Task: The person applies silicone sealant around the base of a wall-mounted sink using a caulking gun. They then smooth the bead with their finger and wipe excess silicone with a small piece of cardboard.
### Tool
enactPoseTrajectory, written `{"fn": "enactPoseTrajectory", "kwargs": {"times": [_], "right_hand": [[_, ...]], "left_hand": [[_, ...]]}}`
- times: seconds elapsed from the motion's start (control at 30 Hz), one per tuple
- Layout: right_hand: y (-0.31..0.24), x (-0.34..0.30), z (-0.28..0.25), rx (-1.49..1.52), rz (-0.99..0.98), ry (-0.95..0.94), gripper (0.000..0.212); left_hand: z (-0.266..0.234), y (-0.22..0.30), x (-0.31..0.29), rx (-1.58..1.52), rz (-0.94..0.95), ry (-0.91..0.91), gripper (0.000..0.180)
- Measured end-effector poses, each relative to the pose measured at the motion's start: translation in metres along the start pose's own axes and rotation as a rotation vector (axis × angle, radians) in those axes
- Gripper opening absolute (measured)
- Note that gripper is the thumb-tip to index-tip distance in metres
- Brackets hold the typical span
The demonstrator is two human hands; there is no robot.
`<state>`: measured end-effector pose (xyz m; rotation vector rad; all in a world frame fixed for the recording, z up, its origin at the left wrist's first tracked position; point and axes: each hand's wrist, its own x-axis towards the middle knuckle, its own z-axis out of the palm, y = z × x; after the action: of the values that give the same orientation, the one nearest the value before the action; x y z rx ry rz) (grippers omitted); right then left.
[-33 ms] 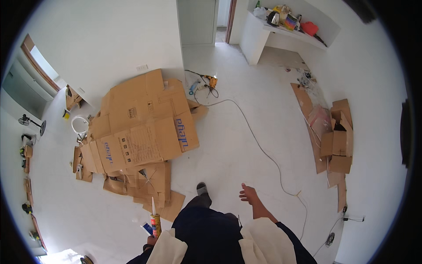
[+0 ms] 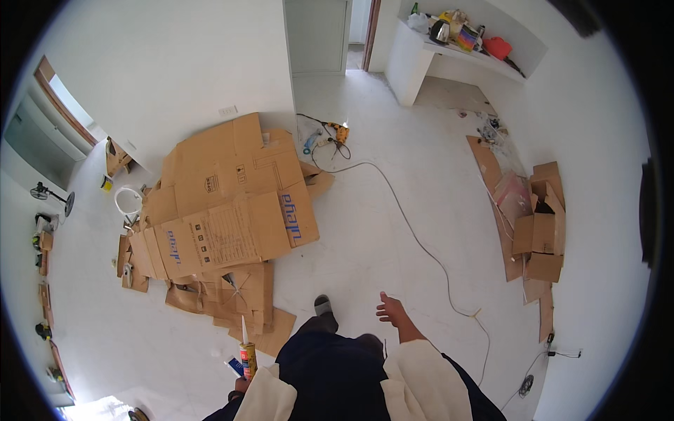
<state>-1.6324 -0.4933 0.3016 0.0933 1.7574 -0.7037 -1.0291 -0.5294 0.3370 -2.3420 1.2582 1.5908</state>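
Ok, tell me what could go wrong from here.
The loose grey cable winds across the pale floor, so a foot could catch on it.
The cardboard lies in overlapping pieces near that foot and might slide if stepped on.
The left hand holds a yellow cartridge; its nozzle might drip if tipped, though I can't tell whether it's open.

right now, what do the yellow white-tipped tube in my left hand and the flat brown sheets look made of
Yellow white-tipped tube: probably smooth plastic, from its tapered nozzle and printed barrel, though cardboard is possible. Flat brown sheets: likely matte cardboard, showing fold creases and printing.
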Motion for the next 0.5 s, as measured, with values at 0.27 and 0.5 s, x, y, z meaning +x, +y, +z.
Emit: {"fn": "enactPoseTrajectory", "kwargs": {"times": [0.27, 0.5], "right_hand": [[-0.230, 0.108, 0.085, -0.104, -0.106, -0.262, 0.080], [-0.395, 0.284, 0.142, -0.123, -0.209, -0.392, 0.088]], "left_hand": [[0.004, 0.134, 0.038, -0.060, -0.071, 0.135, 0.041], [0.061, 0.303, 0.065, -0.077, -0.169, 0.178, 0.041]]}}
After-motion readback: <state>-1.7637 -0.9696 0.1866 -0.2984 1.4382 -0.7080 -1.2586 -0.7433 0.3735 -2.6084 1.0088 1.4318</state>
